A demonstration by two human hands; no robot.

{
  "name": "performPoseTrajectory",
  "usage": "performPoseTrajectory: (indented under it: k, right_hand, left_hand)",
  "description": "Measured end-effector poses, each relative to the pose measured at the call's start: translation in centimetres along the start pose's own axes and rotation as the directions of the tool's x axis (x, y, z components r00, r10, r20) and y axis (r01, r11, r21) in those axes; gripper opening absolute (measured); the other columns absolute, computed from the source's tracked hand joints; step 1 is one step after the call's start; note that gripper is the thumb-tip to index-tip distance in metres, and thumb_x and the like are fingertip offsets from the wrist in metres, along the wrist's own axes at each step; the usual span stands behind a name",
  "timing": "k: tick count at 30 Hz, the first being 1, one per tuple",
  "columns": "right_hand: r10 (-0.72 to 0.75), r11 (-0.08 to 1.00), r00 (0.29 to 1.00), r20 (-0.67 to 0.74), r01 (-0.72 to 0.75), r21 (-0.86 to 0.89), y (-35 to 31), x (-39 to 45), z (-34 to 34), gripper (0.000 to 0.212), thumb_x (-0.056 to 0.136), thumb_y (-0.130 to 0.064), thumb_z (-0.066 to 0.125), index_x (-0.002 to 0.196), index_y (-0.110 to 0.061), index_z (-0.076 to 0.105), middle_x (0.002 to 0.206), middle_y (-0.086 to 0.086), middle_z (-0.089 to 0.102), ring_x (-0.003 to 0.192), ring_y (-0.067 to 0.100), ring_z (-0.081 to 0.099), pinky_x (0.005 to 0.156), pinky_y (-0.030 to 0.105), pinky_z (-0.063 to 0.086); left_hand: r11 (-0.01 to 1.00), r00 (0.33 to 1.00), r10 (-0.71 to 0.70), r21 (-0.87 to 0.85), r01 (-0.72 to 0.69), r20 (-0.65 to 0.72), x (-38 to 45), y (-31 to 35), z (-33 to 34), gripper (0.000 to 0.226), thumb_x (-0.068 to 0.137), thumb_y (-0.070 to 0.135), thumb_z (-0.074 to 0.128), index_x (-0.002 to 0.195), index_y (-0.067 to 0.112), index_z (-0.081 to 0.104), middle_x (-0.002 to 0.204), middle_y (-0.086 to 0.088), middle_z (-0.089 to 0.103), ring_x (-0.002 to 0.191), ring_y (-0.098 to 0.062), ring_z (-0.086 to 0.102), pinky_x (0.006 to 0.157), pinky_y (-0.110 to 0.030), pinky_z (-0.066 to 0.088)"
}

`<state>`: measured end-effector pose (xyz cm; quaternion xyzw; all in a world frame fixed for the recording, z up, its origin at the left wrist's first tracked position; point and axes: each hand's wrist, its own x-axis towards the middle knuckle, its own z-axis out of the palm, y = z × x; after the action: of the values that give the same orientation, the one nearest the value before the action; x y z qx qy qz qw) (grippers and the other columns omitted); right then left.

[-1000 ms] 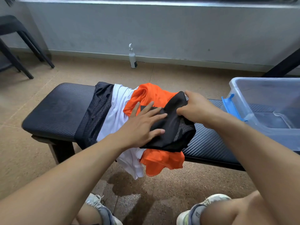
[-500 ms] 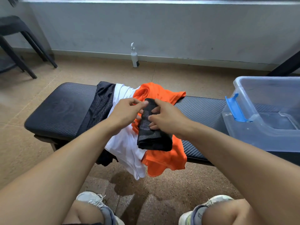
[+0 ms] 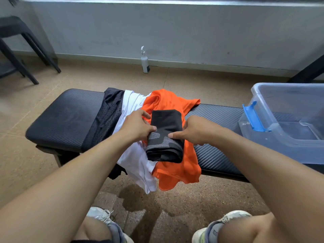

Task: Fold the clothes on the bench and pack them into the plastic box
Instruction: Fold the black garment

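Black folded garment (image 3: 165,135) sits on top of the orange shirt (image 3: 177,165), mid desk (image 3: 66,120), w/ the white shirt (image 3: 135,160) and a black mesh piece (image 3: 105,118) spread just to the left. Left hand (image 3: 138,128) pinching the bundle's left edge, thumb tip on the grey patterned band; right hand (image 3: 194,130) curled at the right edge, index finger pressed onto the same band — so both gripping the black garment, not flat or open. Plastic box (image 3: 287,123) at the far right end of the desk, blue latch (image 3: 252,116) facing the pile, nothing visible inside yet. Looks like the last tidy of fold no. 1, 3 pieces still unfolded beneath. To do it well: squeeze the 2 sides evenly so layers don't slide, get fingers under the near edge before lifting, keep the bundle level, carry right and low over the box rim, set flat against 1 wall to leave room for the rest. Risk — dragging the orange shirt along, since part of it hangs over the front edge; lift straight up first, then move across.
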<state>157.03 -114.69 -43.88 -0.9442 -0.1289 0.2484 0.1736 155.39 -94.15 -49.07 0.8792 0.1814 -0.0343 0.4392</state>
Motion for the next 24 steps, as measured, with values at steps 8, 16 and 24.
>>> performPoseTrajectory:
  k: [8, 16, 24]
  right_hand:
    - [0.033, 0.972, 0.999, -0.012, -0.029, 0.233, -0.2, 0.6, 1.0, 0.052, 0.072, -0.055, 0.083, 0.064, -0.011, 0.055, 0.061, 0.005, 0.057, 0.055, 0.02, 0.055, 0.052, 0.029, 0.04]
    - [-0.131, 0.865, 0.968, -0.213, 0.217, 0.453, -1.7, -1.3, 0.4, 0.029, 0.075, -0.021, 0.076, 0.096, -0.019, 0.056, 0.089, 0.002, 0.072, 0.084, 0.02, 0.069, 0.078, 0.043, 0.057]
    - [-0.313, 0.699, 0.922, -0.226, 0.385, 0.603, 0.0, -3.4, -2.1, 0.039, 0.073, -0.018, 0.071, 0.107, -0.026, 0.055, 0.084, -0.002, 0.075, 0.081, 0.025, 0.071, 0.082, 0.053, 0.056]
  left_hand:
    - [0.994, 0.998, 0.061, 0.088, -0.058, -0.032, -0.6, 0.2, -0.1, 0.061, 0.075, 0.012, 0.084, 0.127, 0.02, 0.054, 0.097, 0.001, 0.067, 0.096, -0.029, 0.068, 0.086, -0.046, 0.058]
    - [0.94, 0.918, 0.328, 0.025, -0.342, 0.221, -3.7, 4.2, -5.2, 0.106, 0.068, 0.031, 0.092, 0.153, 0.043, 0.031, 0.147, 0.026, 0.036, 0.126, 0.018, 0.038, 0.094, -0.002, 0.032]
    - [0.898, 0.91, 0.375, -0.31, -0.311, 0.175, -5.0, 5.2, -5.7, 0.052, 0.077, 0.05, 0.082, 0.106, 0.01, 0.066, 0.105, -0.017, 0.072, 0.098, -0.027, 0.07, 0.097, -0.048, 0.052]
